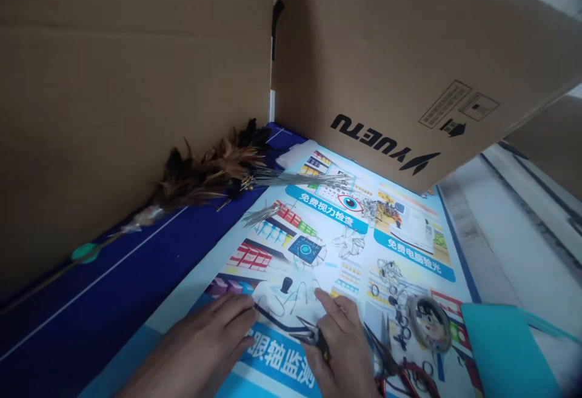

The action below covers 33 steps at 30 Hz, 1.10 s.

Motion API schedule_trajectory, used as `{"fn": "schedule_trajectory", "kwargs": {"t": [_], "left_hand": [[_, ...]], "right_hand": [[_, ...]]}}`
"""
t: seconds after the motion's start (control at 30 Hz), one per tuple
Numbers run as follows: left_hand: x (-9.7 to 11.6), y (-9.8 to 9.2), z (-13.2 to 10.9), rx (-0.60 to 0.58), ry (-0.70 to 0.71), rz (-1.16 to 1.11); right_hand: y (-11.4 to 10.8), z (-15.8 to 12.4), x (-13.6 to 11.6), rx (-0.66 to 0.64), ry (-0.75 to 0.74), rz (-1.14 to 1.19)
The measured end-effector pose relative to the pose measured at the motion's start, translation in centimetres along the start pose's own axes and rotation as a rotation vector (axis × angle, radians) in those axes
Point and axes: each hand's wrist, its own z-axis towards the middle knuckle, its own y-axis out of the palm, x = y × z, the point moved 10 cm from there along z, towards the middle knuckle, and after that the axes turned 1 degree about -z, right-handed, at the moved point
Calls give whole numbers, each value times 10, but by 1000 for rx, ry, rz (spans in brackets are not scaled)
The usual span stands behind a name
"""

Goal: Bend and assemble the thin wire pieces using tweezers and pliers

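Observation:
My left hand (207, 340) lies at the bottom centre on the printed poster (318, 246), fingers together and pinching a thin dark wire (277, 319). My right hand (343, 343) is closed round small pliers (313, 337), whose jaws meet that wire between the two hands. Bent wire pieces (295, 292) and a small black bead (286, 285) lie just beyond my fingers.
Brown feathers (204, 174) on a stick lie along the left cardboard wall (127, 83), with bundles of straight wires (300, 177). A YUETU carton (409, 65) leans behind. Metal rings (391, 283), a tape roll (430, 322), red-handled scissors (400, 368) and a teal sheet (504, 349) sit right.

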Motion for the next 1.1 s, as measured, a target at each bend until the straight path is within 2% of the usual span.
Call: {"fn": "schedule_trajectory", "kwargs": {"t": [0.17,0.37,0.53,0.7,0.83,1.1], "left_hand": [[2,-6,-2,36,10,1],[-2,-16,-1,67,-28,-96],[-1,-20,7,20,-33,-171],[-6,-13,18,7,-13,-150],[-21,-8,20,75,-52,-180],[-30,-6,14,49,-92,-234]], "right_hand": [[3,-3,9,-3,15,-50],[-4,-3,2,49,42,-43],[-7,-5,-6,54,45,-28],[-6,-5,-12,9,2,2],[1,-5,-18,-53,-57,29],[7,-5,-14,-75,-22,14]]}}
